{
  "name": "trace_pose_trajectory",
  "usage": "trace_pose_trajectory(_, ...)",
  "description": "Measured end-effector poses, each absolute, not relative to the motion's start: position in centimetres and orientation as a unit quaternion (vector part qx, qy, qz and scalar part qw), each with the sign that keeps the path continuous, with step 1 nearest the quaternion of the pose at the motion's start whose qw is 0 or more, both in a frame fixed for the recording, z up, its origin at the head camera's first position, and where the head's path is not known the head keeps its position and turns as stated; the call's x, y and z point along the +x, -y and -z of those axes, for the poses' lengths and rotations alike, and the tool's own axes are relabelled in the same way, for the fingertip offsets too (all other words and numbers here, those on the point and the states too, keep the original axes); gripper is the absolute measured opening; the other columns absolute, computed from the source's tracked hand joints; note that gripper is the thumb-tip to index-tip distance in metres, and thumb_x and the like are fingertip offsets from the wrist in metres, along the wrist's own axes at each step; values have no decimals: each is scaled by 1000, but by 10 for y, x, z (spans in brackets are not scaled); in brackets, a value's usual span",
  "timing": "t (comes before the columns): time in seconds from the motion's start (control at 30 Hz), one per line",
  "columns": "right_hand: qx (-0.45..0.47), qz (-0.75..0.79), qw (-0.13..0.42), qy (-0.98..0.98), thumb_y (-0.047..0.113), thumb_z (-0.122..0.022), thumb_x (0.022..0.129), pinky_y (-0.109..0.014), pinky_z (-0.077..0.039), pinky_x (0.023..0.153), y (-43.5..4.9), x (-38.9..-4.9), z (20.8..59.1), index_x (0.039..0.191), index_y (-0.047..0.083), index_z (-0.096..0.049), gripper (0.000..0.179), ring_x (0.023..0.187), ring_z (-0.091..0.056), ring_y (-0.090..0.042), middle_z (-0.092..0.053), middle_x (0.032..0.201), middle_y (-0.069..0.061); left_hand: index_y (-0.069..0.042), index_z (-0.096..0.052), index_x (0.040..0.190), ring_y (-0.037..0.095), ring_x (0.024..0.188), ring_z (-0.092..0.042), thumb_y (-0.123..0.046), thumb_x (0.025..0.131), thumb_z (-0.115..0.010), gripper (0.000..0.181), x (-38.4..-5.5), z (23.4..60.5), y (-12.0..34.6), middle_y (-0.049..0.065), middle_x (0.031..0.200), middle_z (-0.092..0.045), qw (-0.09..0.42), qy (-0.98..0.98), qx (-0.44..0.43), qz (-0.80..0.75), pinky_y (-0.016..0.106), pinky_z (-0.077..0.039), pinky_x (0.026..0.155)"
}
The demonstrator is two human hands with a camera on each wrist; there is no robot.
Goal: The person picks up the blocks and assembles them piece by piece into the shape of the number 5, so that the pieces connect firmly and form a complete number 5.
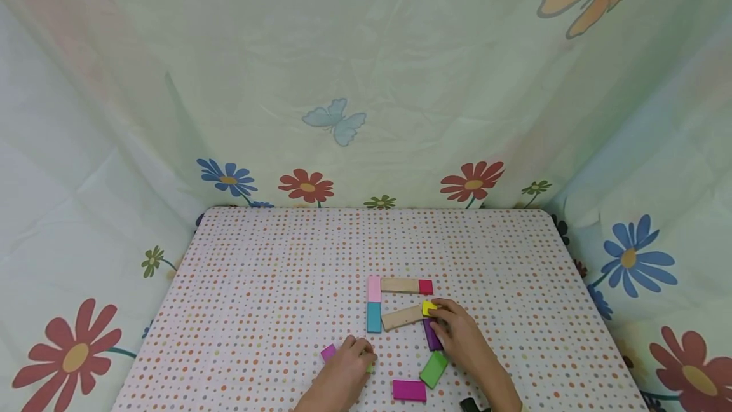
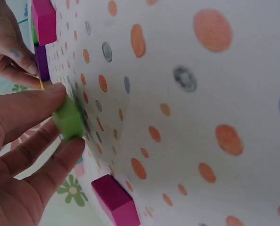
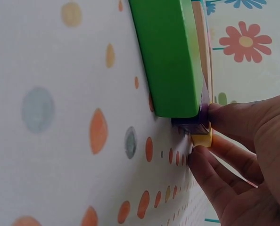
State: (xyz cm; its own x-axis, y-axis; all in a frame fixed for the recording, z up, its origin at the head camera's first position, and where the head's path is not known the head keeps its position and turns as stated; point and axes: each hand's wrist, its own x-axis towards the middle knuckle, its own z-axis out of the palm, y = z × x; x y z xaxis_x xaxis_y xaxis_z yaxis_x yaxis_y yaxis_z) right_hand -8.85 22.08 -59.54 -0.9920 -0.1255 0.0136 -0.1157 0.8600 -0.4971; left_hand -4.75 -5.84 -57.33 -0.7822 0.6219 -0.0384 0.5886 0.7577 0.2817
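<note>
Low in the head view, my left hand (image 1: 345, 370) pinches a small light green block (image 2: 69, 120) between thumb and fingertips, just above the tabletop. Its outer side is mostly hidden in the head view. With thumb and fingers, my right hand (image 1: 466, 342) holds a small yellow block (image 1: 429, 308) at the right end of a tilted wooden plank (image 1: 403, 318). A dark purple block (image 1: 431, 334) runs down from the yellow one. Below it a green block (image 1: 433, 369) lies at a slant. Beside my left hand lies a small magenta block (image 1: 328, 352).
A pink block (image 1: 374, 289) and a blue block (image 1: 374, 317) lie end to end. From the pink one a second wooden plank (image 1: 400, 285) leads to a red block (image 1: 426, 287). Nearer is a magenta block (image 1: 409, 390); a black object (image 1: 470, 405) shows at the bottom edge.
</note>
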Motion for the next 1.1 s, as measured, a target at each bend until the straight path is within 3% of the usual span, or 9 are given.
trace_pose_trajectory(0.17,-63,258,8,-964,12,-74,99,-50,-57,108,-220,-89,595,119,3,-78,22,134,-63,-35,-65,142,-14,-17,-78,120,13,108,-57,-15,89,-84,32,-49,567,64,-2,123,-68,69,-940,301,-146,18,-58,87)
trace_pose_trajectory(0.3,-60,259,7,-964,11,-74,99,-51,-56,109,-220,-88,595,119,3,-78,23,135,-63,-36,-65,143,-13,-18,-80,117,10,102,-60,-8,88,-83,31,-52,564,71,-2,116,-70,53,-937,305,-165,18,-58,86)
trace_pose_trajectory(0.5,-63,262,5,-963,12,-74,99,-50,-57,108,-221,-88,595,119,3,-78,22,134,-63,-35,-65,142,-13,-22,-82,114,8,100,-64,-8,86,-85,32,-49,568,72,-3,109,-69,87,-927,319,-174,16,-59,84)
trace_pose_trajectory(0.73,-62,260,3,-964,11,-75,98,-51,-56,109,-220,-88,595,118,3,-78,22,133,-63,-35,-65,141,-14,-21,-83,113,-1,91,-58,-7,89,-82,27,-47,570,64,-6,103,-67,122,-920,312,-204,14,-55,78)
trace_pose_trajectory(1.1,-69,258,-11,-964,9,-77,96,-51,-58,106,-220,-87,595,116,4,-79,20,130,-65,-35,-67,138,-14,-22,-80,118,0,95,-60,-12,89,-84,31,-42,571,51,-7,108,-68,134,-921,320,-176,14,-57,83)
